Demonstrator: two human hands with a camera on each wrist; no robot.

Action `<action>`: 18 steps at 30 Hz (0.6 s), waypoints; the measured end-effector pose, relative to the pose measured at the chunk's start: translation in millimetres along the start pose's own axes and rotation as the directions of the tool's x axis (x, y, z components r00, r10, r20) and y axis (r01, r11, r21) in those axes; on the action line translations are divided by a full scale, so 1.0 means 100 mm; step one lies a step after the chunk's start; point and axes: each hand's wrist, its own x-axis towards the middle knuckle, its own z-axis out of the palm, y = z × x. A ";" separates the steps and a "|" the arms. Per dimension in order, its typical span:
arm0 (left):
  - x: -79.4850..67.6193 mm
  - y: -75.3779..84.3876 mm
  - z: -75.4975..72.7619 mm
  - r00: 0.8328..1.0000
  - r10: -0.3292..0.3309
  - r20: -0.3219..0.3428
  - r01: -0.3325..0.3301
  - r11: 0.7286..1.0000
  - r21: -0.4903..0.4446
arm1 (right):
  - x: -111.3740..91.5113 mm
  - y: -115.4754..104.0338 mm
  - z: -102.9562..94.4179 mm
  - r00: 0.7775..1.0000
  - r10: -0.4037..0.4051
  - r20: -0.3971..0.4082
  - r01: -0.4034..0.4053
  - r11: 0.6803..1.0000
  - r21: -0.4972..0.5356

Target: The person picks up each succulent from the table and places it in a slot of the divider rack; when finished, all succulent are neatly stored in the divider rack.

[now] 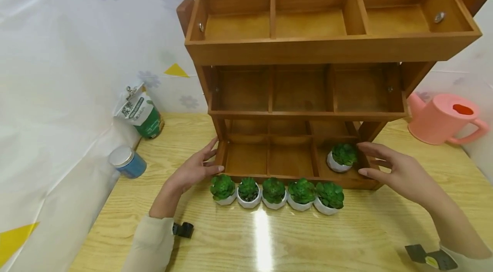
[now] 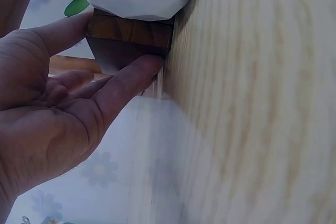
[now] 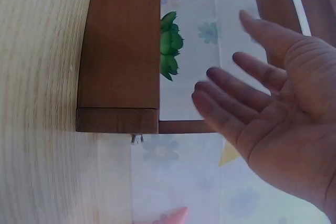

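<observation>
A wooden three-tier shelf [image 1: 331,51] with divided compartments stands against the backdrop. My left hand [image 1: 194,171] touches the left end of its bottom tier; in the left wrist view, the thumb [image 2: 68,32] and a straight finger [image 2: 128,80] span that end piece. My right hand [image 1: 398,169] is spread beside the tier's right end, and the right wrist view shows its fingers [image 3: 231,98] loose, holding nothing. One potted succulent [image 1: 342,156] sits in the bottom right compartment. Several more white-potted succulents [image 1: 274,193] line up on the table along the shelf's front.
A pink watering can [image 1: 443,120] stands at the right rear of the table [image 1: 215,242]. Toward the left are a blue jar [image 1: 128,163] with a pale lid and a green-and-white pouch [image 1: 142,113] closed by a clip. Flower-patterned sheeting [image 1: 154,19] surrounds the table.
</observation>
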 end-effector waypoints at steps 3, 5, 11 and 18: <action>-0.01 0.00 0.00 1.000 0.000 -0.001 0.000 1.000 0.001 | -0.08 -0.01 0.00 1.000 -0.002 -0.015 0.003 0.999 0.050; -0.01 0.00 -0.01 1.000 0.001 -0.003 -0.001 1.000 0.001 | -0.12 -0.01 0.00 1.000 -0.011 -0.013 0.012 0.996 0.088; -0.01 -0.01 0.00 1.000 0.001 -0.008 -0.001 1.000 0.022 | -0.24 -0.05 0.02 1.000 -0.029 0.001 0.028 0.989 0.142; -0.01 -0.01 0.00 1.000 0.010 -0.001 -0.010 1.000 0.011 | -0.37 -0.09 0.11 0.997 -0.051 0.052 0.040 0.978 0.203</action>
